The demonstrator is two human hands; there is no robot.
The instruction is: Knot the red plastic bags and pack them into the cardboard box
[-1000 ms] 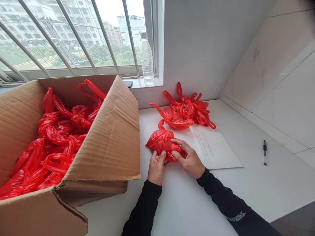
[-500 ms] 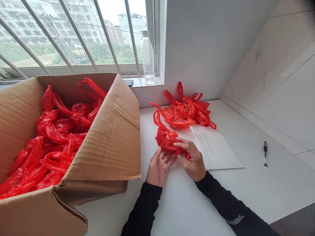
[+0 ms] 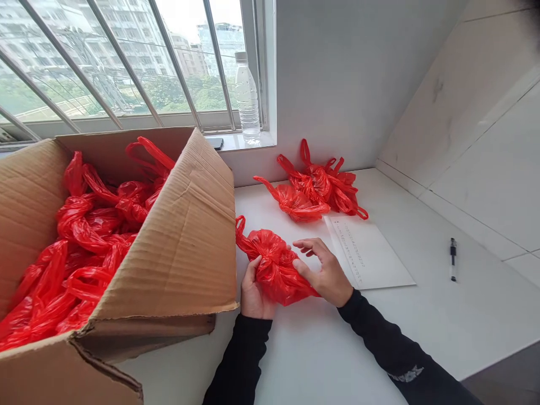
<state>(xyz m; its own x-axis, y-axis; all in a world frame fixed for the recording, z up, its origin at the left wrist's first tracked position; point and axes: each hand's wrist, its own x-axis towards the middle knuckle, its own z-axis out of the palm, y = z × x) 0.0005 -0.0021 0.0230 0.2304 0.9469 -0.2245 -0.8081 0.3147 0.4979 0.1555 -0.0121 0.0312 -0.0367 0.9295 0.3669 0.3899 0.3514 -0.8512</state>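
Note:
A crumpled red plastic bag (image 3: pixel 274 264) lies on the white table (image 3: pixel 422 320) just right of the cardboard box. My left hand (image 3: pixel 252 292) grips its lower left side from underneath, fingers wrapped round the plastic. My right hand (image 3: pixel 323 273) pinches the bag's right side with thumb and fingers while the upper fingers stretch out. A pile of knotted red bags (image 3: pixel 316 188) sits farther back near the wall.
A large open cardboard box (image 3: pixel 185 236) full of several red bags (image 3: pixel 88 236) fills the left. A printed sheet of paper (image 3: pixel 371 256) lies right of my hands, a black pen (image 3: pixel 453 259) farther right. A water bottle (image 3: pixel 247 98) stands on the windowsill.
The bag has turned and dropped lower toward me, its handle now pointing left to the box. My left hand went from open beneath it to gripping it.

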